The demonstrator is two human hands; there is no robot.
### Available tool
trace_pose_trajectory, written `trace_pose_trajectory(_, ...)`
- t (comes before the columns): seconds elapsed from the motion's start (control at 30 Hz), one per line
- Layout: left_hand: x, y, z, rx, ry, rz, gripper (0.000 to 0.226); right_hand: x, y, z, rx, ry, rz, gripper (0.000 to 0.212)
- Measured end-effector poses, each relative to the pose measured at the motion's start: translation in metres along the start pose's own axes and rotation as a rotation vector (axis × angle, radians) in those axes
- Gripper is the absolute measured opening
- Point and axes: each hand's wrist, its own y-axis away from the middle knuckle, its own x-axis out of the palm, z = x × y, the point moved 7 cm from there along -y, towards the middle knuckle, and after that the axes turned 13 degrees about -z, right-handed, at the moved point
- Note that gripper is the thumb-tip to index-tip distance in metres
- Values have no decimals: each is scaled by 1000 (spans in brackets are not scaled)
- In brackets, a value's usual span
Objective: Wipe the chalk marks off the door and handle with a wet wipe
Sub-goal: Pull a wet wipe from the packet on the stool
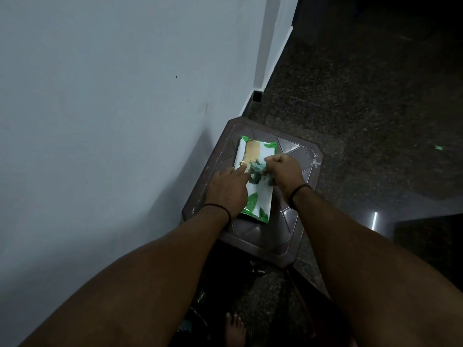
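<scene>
A pale, matt painted wall (100,96) fills the left side, running down to a dark skirting at the floor. Just beside it stands a dark brown moulded plastic stool (288,236) with a faceted top. On the stool lies a flat white and green foil pack of wet wipes (255,151), its long side pointing away from the person. The left hand (226,187) rests on the pack's near left part, index finger stretched straight and pressing near the opening, a thin black band at the wrist. The right hand (285,172), also with a black wrist band, is curled into a pinch on a crumpled pale green wet wipe (258,172) at the pack's middle. To the right spreads a dark speckled stone floor (363,108).
</scene>
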Motion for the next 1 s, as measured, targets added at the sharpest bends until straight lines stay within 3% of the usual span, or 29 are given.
trace_pose_trajectory(0.1,-15,0,6,-172,274,-158,39,5,11,3,111,-52,99,27)
trace_pose_trajectory(0.2,-17,-4,3,-234,530,-116,45,9,23,4,278,-169,176,28)
trace_pose_trajectory(0.27,-20,-9,2,-265,576,-108,28,6,27,7,326,-241,202,28)
trace_pose_trajectory(0.4,-33,-11,6,-418,717,-134,5,-6,32,19,336,-314,163,27)
trace_pose_trajectory(0.57,-59,4,12,-766,1090,-132,15,-8,54,35,272,-301,200,16)
trace_pose_trajectory(0.63,-78,12,15,-862,1146,-146,16,-8,68,48,205,-293,221,8)
trace_pose_trajectory(0.77,-129,26,20,-923,1221,-175,7,-6,101,86,145,-360,243,26)
trace_pose_trajectory(0.93,-207,54,33,-894,1094,-124,5,4,153,144,85,-360,357,34)
trace_pose_trajectory(1.0,-242,72,41,-930,1101,-176,9,4,178,167,65,-383,331,25)
